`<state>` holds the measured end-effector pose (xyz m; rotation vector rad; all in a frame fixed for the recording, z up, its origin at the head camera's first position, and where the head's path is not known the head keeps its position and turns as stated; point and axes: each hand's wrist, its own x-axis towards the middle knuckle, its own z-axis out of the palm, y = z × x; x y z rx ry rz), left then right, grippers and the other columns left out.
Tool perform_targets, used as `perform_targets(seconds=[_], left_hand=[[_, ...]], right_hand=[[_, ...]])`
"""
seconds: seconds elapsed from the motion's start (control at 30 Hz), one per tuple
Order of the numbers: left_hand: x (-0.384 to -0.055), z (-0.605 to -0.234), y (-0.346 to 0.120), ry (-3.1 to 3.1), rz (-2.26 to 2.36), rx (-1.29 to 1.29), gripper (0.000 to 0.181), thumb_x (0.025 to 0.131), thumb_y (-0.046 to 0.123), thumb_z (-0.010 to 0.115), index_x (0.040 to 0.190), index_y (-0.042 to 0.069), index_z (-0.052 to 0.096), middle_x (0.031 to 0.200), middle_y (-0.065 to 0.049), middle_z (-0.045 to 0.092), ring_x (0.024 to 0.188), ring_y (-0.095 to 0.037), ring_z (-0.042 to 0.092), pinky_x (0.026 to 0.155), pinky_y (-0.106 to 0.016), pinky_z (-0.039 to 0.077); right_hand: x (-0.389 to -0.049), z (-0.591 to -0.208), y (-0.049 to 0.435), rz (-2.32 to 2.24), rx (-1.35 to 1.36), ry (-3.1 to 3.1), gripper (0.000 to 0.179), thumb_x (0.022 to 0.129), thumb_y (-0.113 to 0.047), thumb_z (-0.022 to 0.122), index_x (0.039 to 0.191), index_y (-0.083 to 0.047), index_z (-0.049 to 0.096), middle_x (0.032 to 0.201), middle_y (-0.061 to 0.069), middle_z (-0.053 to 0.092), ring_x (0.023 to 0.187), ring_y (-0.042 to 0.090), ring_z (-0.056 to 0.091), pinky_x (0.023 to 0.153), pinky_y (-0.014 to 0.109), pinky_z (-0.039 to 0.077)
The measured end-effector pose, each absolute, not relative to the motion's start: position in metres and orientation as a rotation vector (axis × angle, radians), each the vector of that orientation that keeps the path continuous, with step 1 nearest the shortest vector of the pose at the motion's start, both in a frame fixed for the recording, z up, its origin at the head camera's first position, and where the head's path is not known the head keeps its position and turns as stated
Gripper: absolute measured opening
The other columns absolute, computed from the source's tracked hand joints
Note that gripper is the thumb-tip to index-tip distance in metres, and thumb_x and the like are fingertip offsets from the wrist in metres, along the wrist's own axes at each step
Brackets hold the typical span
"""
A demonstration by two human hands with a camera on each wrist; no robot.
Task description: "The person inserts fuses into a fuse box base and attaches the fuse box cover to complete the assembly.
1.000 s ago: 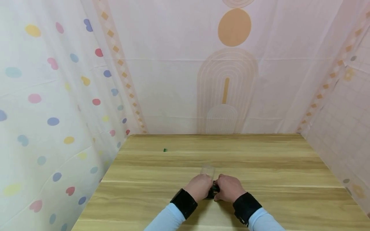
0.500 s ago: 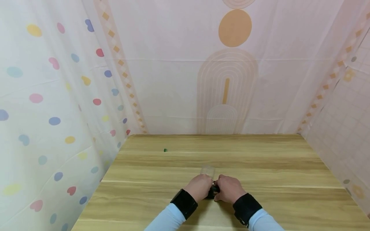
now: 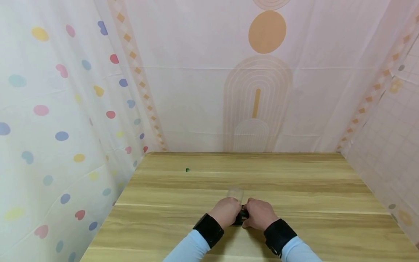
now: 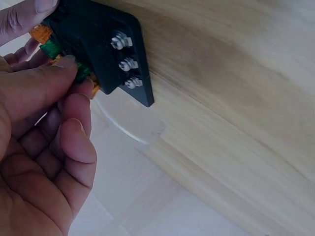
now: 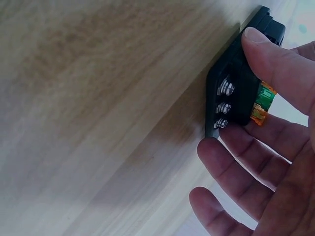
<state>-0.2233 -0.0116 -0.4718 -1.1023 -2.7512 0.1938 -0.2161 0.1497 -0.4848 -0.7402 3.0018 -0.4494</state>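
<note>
A black fuse block with metal screw terminals along its flange stands tilted close over the table. Orange and green blade fuses sit in a row on it. My right hand grips the block, its thumb on the black body and fingers curled at the lower end. With thumb and index finger, my left hand pinches at a green fuse in the row; the fingertips partly hide it. Seen from the head, the hands cover most of the block.
Just beyond my left hand lies a clear plastic piece, like a cover. Farther back on the wood-grain table is a small green object. Patterned curtains hang behind the table and at both sides.
</note>
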Motion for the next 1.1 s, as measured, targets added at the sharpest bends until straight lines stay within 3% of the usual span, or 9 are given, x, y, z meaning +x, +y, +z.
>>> perform_targets(seconds=[0.3,0.7,1.1], left_hand=[[-0.224,-0.4702,-0.0111,-2.761,0.222,-1.118,0.013,0.084,0.013,0.078,0.075,0.018,0.07,0.075,0.007,0.065,0.072,-0.006,0.061,0.066,-0.019,0.049],[-0.2246,-0.4747,-0.01,-2.674,0.294,-1.13,0.013,0.083,0.014,0.078,0.074,0.019,0.071,0.073,0.006,0.065,0.068,-0.007,0.06,0.059,-0.02,0.05],[-0.2235,-0.4704,-0.0103,-2.753,0.263,-1.098,0.013,0.085,0.015,0.078,0.075,0.018,0.07,0.075,0.006,0.065,0.071,-0.006,0.061,0.062,-0.02,0.05]], right_hand=[[-0.2161,-0.4839,0.1495,-0.441,-0.743,3.005,0.031,0.064,-0.03,0.093,0.078,-0.015,0.07,0.075,-0.003,0.049,0.059,0.012,0.045,0.053,0.032,0.041],[-0.2155,-0.4821,0.1481,-0.445,-0.76,3.02,0.028,0.063,-0.027,0.092,0.076,-0.015,0.07,0.075,-0.003,0.05,0.058,0.012,0.045,0.053,0.031,0.042],[-0.2154,-0.4807,0.147,-0.413,-0.739,3.017,0.031,0.064,-0.028,0.092,0.083,-0.013,0.073,0.076,-0.002,0.05,0.059,0.014,0.047,0.054,0.033,0.044]])
